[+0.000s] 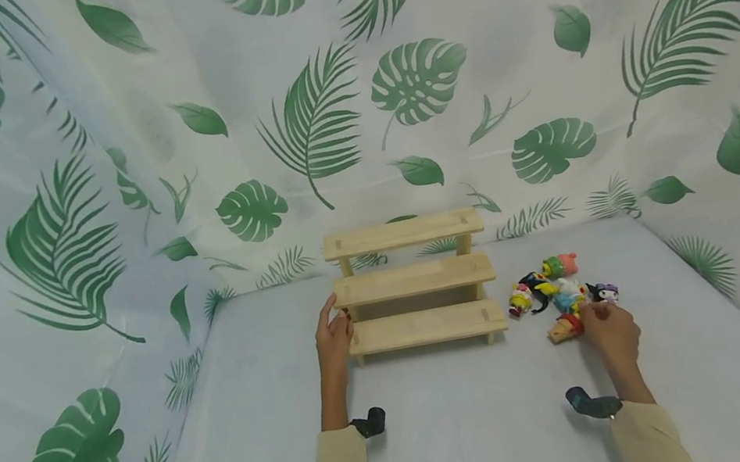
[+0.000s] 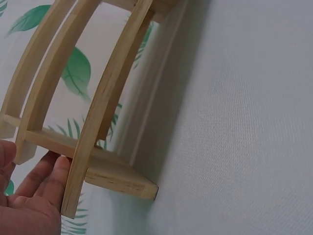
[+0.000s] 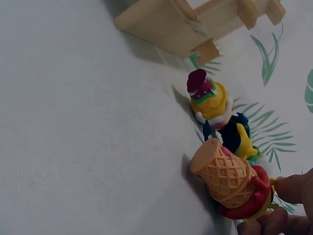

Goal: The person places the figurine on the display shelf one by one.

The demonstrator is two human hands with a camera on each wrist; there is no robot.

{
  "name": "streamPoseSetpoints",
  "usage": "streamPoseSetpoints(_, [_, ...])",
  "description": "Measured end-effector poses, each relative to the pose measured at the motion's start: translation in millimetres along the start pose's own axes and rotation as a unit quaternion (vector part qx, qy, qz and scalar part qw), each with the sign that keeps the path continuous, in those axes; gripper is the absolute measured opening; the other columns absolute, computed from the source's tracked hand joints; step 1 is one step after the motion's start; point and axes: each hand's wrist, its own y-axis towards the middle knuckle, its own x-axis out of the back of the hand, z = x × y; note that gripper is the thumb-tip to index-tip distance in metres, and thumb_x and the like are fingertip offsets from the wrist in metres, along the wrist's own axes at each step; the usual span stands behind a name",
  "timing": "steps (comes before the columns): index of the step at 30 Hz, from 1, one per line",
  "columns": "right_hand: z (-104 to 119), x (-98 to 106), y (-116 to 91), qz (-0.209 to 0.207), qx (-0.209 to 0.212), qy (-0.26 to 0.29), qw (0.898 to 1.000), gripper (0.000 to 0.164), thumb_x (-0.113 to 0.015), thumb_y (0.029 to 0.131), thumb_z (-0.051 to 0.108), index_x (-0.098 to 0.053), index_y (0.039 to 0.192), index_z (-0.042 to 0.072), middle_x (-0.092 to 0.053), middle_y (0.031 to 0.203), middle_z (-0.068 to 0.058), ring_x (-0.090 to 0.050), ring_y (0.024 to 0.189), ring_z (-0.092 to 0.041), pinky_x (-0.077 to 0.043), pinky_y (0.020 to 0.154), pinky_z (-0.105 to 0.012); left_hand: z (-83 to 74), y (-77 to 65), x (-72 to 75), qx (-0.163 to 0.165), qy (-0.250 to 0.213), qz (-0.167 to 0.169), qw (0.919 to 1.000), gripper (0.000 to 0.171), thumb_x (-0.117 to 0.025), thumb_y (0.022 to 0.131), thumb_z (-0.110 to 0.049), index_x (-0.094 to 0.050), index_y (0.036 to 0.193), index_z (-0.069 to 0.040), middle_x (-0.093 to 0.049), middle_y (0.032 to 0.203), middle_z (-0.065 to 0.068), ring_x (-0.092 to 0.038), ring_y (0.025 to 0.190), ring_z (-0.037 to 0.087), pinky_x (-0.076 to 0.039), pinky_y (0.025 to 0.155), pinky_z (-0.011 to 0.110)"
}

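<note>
Both occupied: left grip [image 1: 334,340] holds wooden shelf [image 1: 414,280] at side; narrow right grip [image 1: 614,329] pinches cone-bottomed figurine [image 3: 226,180].

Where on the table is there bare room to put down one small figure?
The table is bare in front of the wooden shelf, between the forearms, and left of the left hand, which touches the shelf's end. All three boards are bare. It is crowded right of the shelf: figures lie together there, and the right hand pinches one.

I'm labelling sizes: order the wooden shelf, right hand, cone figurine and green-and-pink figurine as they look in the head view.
1. Wooden shelf
2. Right hand
3. Cone figurine, green-and-pink figurine: too alike to rank
</note>
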Motion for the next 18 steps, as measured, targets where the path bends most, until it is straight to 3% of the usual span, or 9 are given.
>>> streamPoseSetpoints(4, [2, 1, 5, 0.014, -0.019, 0.025, 0.999, 0.059, -0.045, 0.099, 0.043, -0.057, 0.127, -0.007, -0.061, 0.107, -0.023, -0.056, 0.081, -0.024, -0.045, 0.058, -0.026, 0.7, 2.4, 2.1, 0.003, -0.002, 0.002, 1.0000, 0.041, -0.048, 0.103, -0.019, -0.048, 0.143, -0.027, -0.044, 0.067, -0.003, -0.035, 0.057, 0.005, -0.029, 0.051, 0.019])
streamPoseSetpoints(7, [5, 2, 9, 0.028, -0.036, 0.041, 0.998, 0.061, -0.048, 0.098, 0.045, -0.056, 0.129, -0.007, -0.060, 0.096, -0.015, -0.051, 0.071, -0.014, -0.043, 0.053, -0.022, -4.6, 2.0, 3.9, 0.010, -0.024, 0.016, 0.9995, 0.042, -0.049, 0.103, -0.016, -0.047, 0.144, -0.024, -0.043, 0.065, -0.002, -0.034, 0.055, 0.005, -0.029, 0.050, 0.019])
streamPoseSetpoints(13, [11, 2, 13, 0.062, -0.065, 0.057, 0.994, 0.069, -0.053, 0.094, 0.050, -0.052, 0.134, -0.007, -0.056, 0.103, -0.014, -0.050, 0.078, -0.014, -0.044, 0.055, -0.019, -24.8, -5.7, 6.8, 0.011, -0.035, 0.040, 0.9985, 0.045, -0.046, 0.103, -0.010, -0.043, 0.147, -0.013, -0.040, 0.062, -0.002, -0.033, 0.054, 0.008, -0.030, 0.050, 0.020])
streamPoseSetpoints(18, [12, 1, 16, 0.086, -0.080, 0.063, 0.991, 0.076, -0.056, 0.092, 0.054, -0.048, 0.138, -0.007, -0.053, 0.115, -0.018, -0.050, 0.079, -0.013, -0.045, 0.056, -0.018, -8.4, 0.3, 8.0, 0.000, -0.033, 0.024, 0.9992, 0.042, -0.048, 0.103, -0.013, -0.047, 0.144, -0.020, -0.039, 0.062, -0.002, -0.031, 0.052, 0.007, -0.028, 0.049, 0.019])
